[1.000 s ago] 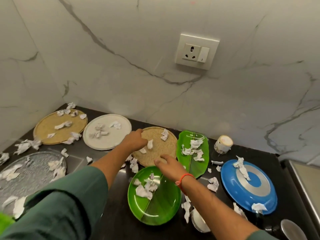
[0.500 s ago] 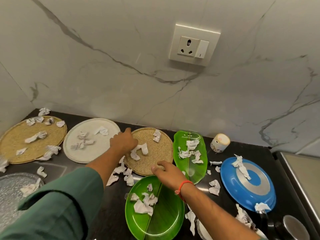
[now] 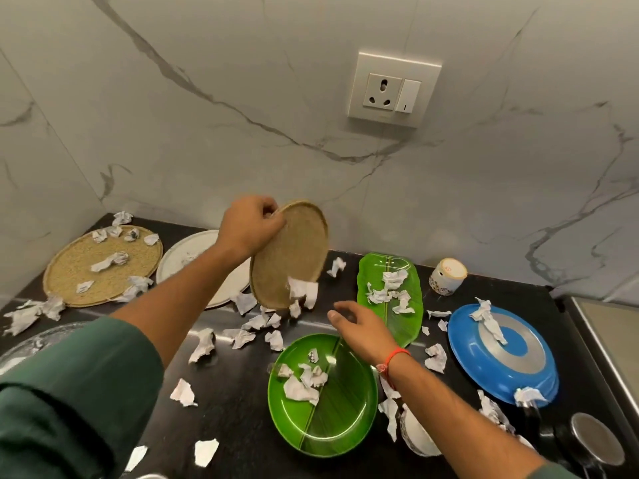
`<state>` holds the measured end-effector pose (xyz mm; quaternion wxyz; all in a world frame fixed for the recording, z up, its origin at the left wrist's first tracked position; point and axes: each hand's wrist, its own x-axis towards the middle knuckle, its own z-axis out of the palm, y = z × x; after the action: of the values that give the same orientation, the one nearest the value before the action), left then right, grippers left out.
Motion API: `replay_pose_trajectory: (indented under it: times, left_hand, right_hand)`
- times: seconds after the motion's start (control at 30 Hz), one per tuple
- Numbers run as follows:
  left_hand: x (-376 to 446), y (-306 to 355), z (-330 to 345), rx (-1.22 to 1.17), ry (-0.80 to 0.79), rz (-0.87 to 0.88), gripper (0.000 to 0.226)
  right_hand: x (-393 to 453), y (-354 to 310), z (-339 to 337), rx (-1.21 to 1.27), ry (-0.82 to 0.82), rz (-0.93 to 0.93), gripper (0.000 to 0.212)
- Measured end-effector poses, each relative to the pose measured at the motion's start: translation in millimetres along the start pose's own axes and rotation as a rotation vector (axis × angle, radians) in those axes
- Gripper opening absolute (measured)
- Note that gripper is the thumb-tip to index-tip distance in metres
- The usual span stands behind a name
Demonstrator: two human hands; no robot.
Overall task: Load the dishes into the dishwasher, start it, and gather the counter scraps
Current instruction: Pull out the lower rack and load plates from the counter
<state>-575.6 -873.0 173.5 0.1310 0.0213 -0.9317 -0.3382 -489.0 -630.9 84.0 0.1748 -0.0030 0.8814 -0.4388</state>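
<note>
Your left hand point(image 3: 250, 229) grips the woven plate point(image 3: 290, 255) by its top edge, tilted above the surface point(image 3: 238, 402). Your right hand point(image 3: 359, 328) hovers relaxed just below the plate, holding nothing.

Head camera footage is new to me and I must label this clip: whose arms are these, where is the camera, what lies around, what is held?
The camera sits on a person's head, looking down at their own arms. The left hand grips a round woven plate, tilted so crumpled paper scraps slide off onto the black counter. The right hand hovers open, holding nothing. Around lie a round green plate, a leaf-shaped green plate, a blue plate, a white plate and a larger woven plate.
</note>
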Motion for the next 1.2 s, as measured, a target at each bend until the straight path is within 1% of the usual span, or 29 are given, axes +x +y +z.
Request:
replay_pose_trajectory:
  times: [0.07, 0.13, 0.2, 0.27, 0.33, 0.4, 0.5, 0.53, 0.57, 0.6, 0.63, 0.67, 0.73, 0.77, 0.87, 0.93, 1.03, 1.1, 1.17, 1.2]
  left_hand:
    - [-7.6, 15.5, -13.7, 0.092, 0.105, 0.153, 0.02]
    - [-14.1, 27.7, -22.6, 0.166, 0.178, 0.256, 0.016]
    - [-18.2, 37.9, -28.6, 0.184, 0.242, 0.298, 0.015]
    - [-20.9, 46.5, -30.2, 0.124, 0.262, 0.275, 0.015]
    - [-22.6, 53.6, -25.9, -0.041, 0.194, 0.167, 0.017]
    - [-30.4, 64.7, -15.6, -0.307, 0.08, 0.005, 0.017]
    - [-49.2, 88.3, 7.5, -0.65, -0.063, -0.19, 0.018]
    - [-56.1, 97.0, 16.9, -0.717, -0.11, -0.25, 0.018]
    - [-64.8, 106.5, 25.3, -0.767, -0.161, -0.312, 0.018]
    - [-74.3, 116.5, 34.1, -0.798, -0.222, -0.365, 0.019]
    - [-84.9, 127.4, 42.6, -0.823, -0.288, -0.404, 0.02]
    - [-94.8, 136.1, 50.3, -0.841, -0.354, -0.423, 0.021]
    - [-116.4, 158.8, 69.0, -0.856, -0.469, -0.431, 0.022]
    - [-128.7, 172.3, 77.4, -0.869, -0.511, -0.439, 0.023]
    - [-164.7, 212.5, 101.5, -0.974, -0.601, -0.485, 0.027]
    - [-188.4, 242.2, 114.5, -1.064, -0.641, -0.503, 0.031]
    - [-219.4, 277.7, 136.4, -1.23, -0.668, -0.527, 0.032]
    - [-235.7, 293.5, 148.5, -1.299, -0.68, -0.55, 0.039]
    - [-260.9, 319.9, 163.6, -1.333, -0.701, -0.575, 0.042]
    - [-264.2, 321.8, 167.0, -1.344, -0.704, -0.566, 0.042]
  right_hand:
    - [-9.9, -0.4, -4.9, 0.053, 0.017, -0.001, 0.04]
    - [-18.0, 0.4, -10.3, 0.109, 0.042, -0.007, 0.038]
    - [-25.5, -0.1, -16.8, 0.15, 0.07, -0.006, 0.038]
    - [-31.8, 1.0, -24.1, 0.217, 0.105, -0.002, 0.043]
    - [-38.6, -1.0, -34.3, 0.31, 0.163, 0.018, 0.05]
    - [-45.5, -1.0, -48.8, 0.439, 0.226, 0.056, 0.057]
    - [-55.6, 10.7, -77.4, 0.629, 0.316, 0.098, 0.08]
    - [-61.5, 18.7, -88.8, 0.703, 0.345, 0.102, 0.08]
    - [-69.2, 24.8, -99.7, 0.763, 0.371, 0.086, 0.066]
    - [-82.2, 28.5, -111.1, 0.811, 0.393, 0.07, 0.045]
    - [-91.9, 34.3, -122.2, 0.861, 0.408, 0.049, 0.034]
    - [-100.6, 39.5, -131.9, 0.905, 0.404, 0.041, 0.036]
    - [-123.4, 54.6, -152.7, 1.002, 0.404, 0.076, 0.048]
    - [-135.3, 64.7, -162.5, 1.063, 0.418, 0.091, 0.051]
    - [-176.4, 96.0, -188.1, 1.243, 0.465, 0.055, 0.058]
    - [-206.2, 116.3, -201.8, 1.335, 0.489, 0.06, 0.065]
    - [-252.2, 139.7, -219.1, 1.405, 0.559, 0.042, 0.058]
    - [-275.6, 154.6, -227.1, 1.448, 0.604, 0.03, 0.058]
    - [-310.1, 175.4, -240.0, 1.462, 0.688, 0.019, 0.059]
    - [-314.6, 178.4, -241.4, 1.466, 0.706, 0.025, 0.06]
